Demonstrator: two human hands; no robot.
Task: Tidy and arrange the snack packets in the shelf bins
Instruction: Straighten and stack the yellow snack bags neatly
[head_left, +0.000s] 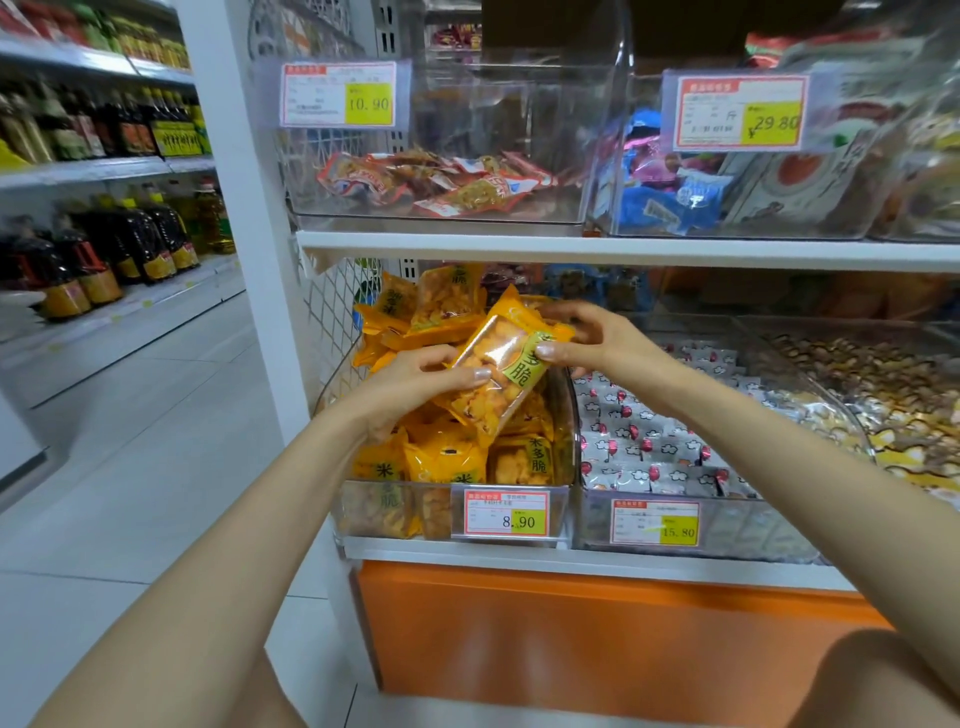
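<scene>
An orange snack packet (503, 364) with a green label is held tilted above the clear lower-left bin (563, 415). My left hand (415, 384) grips its lower left side, thumb on its front. My right hand (587, 338) pinches its upper right end. Under it, the bin is piled with several matching orange packets (452, 462), some standing at the back, some lying flat. A price tag (506, 512) reading 8.90 is on the bin's front.
To the right sits a bin of grey-white packets (644, 441) and another of brown-gold sweets (883, 384). The upper shelf (571, 247) carries clear bins of red-orange packets (441, 182) and mixed bags (727, 187). Left is an aisle with bottle shelves (104, 249). An orange base panel (571, 639) lies below.
</scene>
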